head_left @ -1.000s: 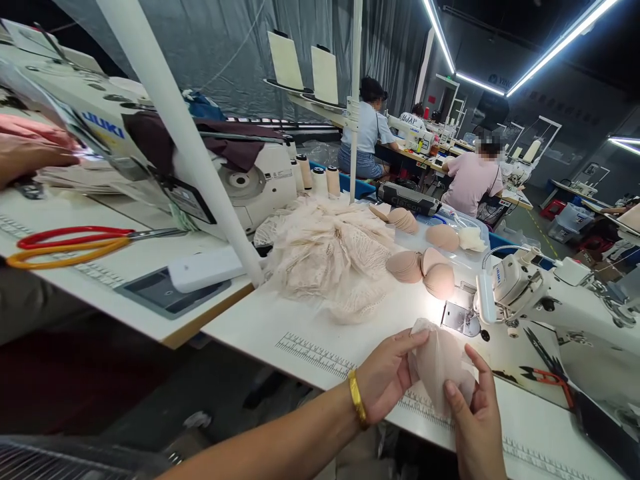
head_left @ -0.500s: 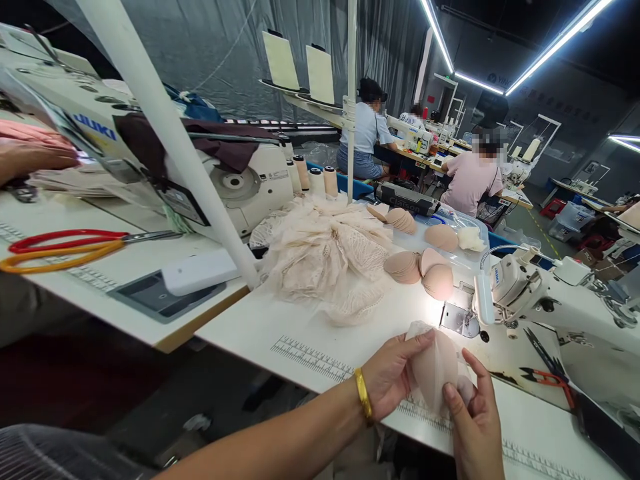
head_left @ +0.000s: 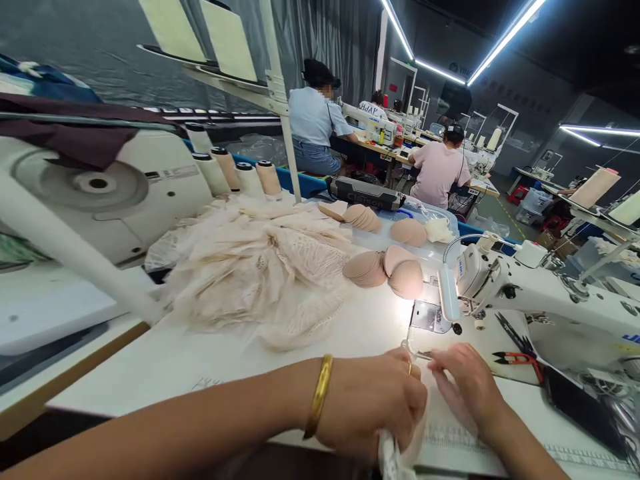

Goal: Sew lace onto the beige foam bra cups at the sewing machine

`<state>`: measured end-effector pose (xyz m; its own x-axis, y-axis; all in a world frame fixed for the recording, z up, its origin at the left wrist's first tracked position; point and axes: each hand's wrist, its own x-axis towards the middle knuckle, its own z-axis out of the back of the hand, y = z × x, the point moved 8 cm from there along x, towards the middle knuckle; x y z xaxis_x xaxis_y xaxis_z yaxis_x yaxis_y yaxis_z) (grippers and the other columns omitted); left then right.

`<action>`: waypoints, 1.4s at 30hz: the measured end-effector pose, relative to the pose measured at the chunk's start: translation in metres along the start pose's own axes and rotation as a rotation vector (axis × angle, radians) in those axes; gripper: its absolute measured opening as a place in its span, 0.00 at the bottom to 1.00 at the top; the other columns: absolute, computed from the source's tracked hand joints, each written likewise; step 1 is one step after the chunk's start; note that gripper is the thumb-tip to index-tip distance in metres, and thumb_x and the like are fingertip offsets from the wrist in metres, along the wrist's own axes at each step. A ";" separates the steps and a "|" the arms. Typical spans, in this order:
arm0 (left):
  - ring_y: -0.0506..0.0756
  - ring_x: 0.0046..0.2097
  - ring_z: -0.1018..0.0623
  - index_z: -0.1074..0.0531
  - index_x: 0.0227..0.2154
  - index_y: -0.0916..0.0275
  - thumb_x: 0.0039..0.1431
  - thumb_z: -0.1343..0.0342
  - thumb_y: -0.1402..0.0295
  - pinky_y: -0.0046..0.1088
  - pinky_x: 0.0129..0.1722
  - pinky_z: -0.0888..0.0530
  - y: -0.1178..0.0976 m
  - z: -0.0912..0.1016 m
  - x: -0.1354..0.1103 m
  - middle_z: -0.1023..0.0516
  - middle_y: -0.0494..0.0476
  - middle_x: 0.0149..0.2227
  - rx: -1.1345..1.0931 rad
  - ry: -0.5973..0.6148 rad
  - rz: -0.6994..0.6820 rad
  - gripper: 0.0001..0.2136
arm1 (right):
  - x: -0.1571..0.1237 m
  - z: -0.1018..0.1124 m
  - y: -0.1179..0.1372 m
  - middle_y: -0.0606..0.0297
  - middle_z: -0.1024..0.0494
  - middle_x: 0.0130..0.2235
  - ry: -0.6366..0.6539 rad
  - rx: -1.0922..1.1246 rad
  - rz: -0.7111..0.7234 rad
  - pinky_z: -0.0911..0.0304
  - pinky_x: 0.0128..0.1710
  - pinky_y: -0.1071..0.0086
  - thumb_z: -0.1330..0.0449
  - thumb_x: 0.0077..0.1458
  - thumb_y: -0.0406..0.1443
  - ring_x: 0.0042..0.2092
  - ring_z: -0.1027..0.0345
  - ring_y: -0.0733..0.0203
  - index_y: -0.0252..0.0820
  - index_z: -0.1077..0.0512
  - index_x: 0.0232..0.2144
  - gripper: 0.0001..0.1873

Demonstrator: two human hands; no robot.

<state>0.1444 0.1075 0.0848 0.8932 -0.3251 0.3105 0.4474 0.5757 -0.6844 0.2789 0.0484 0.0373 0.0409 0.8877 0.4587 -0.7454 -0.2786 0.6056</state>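
My left hand (head_left: 375, 403), with a gold bangle at the wrist, is closed around pale sheer fabric (head_left: 424, 427); a white lacy end hangs below the fist. Close on its right, my right hand (head_left: 470, 387) has its fingers bent, with the fingertips at the upper edge of the same fabric. Motion blurs these fingertips, and the hands hide most of the piece. Beyond the hands lie stacked beige bra cups (head_left: 406, 280) and the lit needle plate (head_left: 429, 316) of a sewing machine (head_left: 530, 287).
A heap of cream lace pieces (head_left: 250, 267) covers the table's left half. Thread snips (head_left: 515, 359) and a black phone (head_left: 583, 407) lie at right. Thread cones (head_left: 245, 180) and a white pole (head_left: 75, 247) stand at left. Two people (head_left: 315, 120) sit sewing farther back.
My view has shifted right and closer to the table. The cup-shaped sheer piece held up between both hands is now lowered and mostly hidden, with my left hand turned back-up over it.
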 end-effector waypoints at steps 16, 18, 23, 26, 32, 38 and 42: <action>0.56 0.39 0.22 0.24 0.24 0.58 0.48 0.35 0.74 0.42 0.56 0.39 0.073 0.013 0.027 0.17 0.52 0.39 0.325 -0.017 0.069 0.05 | 0.027 0.004 -0.030 0.62 0.17 0.44 0.184 -0.475 0.141 0.34 0.41 0.66 0.49 0.63 0.25 0.45 0.29 0.55 0.47 0.23 0.43 0.18; 0.57 0.39 0.22 0.24 0.25 0.58 0.48 0.35 0.75 0.43 0.56 0.40 0.073 0.014 0.027 0.17 0.52 0.39 0.338 -0.017 0.062 0.05 | 0.027 0.003 -0.034 0.63 0.18 0.44 0.189 -0.502 0.114 0.34 0.42 0.66 0.49 0.63 0.25 0.46 0.29 0.55 0.47 0.23 0.43 0.18; 0.57 0.39 0.21 0.26 0.25 0.60 0.53 0.36 0.72 0.43 0.54 0.41 0.079 0.015 0.029 0.16 0.53 0.41 0.360 -0.009 0.052 0.05 | 0.026 0.004 -0.042 0.63 0.18 0.46 0.183 -0.535 0.057 0.35 0.42 0.66 0.51 0.61 0.24 0.49 0.29 0.53 0.49 0.23 0.45 0.21; 0.58 0.40 0.21 0.26 0.24 0.59 0.53 0.36 0.73 0.44 0.53 0.41 0.083 0.017 0.030 0.16 0.53 0.41 0.363 -0.005 0.066 0.06 | 0.026 0.005 -0.045 0.64 0.19 0.48 0.166 -0.540 0.023 0.34 0.41 0.66 0.51 0.61 0.25 0.51 0.30 0.52 0.50 0.24 0.47 0.22; 0.58 0.42 0.20 0.27 0.24 0.60 0.53 0.36 0.73 0.41 0.52 0.39 0.082 0.018 0.032 0.16 0.52 0.41 0.371 -0.025 0.032 0.06 | 0.025 0.005 -0.049 0.62 0.19 0.45 0.168 -0.545 -0.001 0.35 0.43 0.66 0.51 0.62 0.25 0.52 0.30 0.52 0.49 0.24 0.49 0.22; 0.56 0.41 0.20 0.26 0.25 0.60 0.53 0.35 0.73 0.40 0.51 0.38 0.082 0.017 0.031 0.16 0.48 0.40 0.372 -0.062 -0.011 0.06 | 0.023 0.005 -0.050 0.63 0.20 0.45 0.172 -0.542 -0.011 0.36 0.42 0.67 0.51 0.63 0.26 0.50 0.31 0.52 0.49 0.24 0.47 0.21; 0.54 0.41 0.20 0.26 0.25 0.59 0.53 0.35 0.73 0.38 0.50 0.37 0.084 0.016 0.030 0.17 0.47 0.40 0.381 -0.056 -0.003 0.05 | 0.022 0.006 -0.048 0.63 0.20 0.44 0.165 -0.545 -0.005 0.37 0.39 0.69 0.51 0.63 0.26 0.49 0.31 0.53 0.48 0.24 0.46 0.20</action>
<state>0.2094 0.1578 0.0471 0.8883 -0.2916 0.3548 0.4246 0.8157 -0.3928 0.3194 0.0793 0.0219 -0.0266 0.9463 0.3221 -0.9829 -0.0835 0.1642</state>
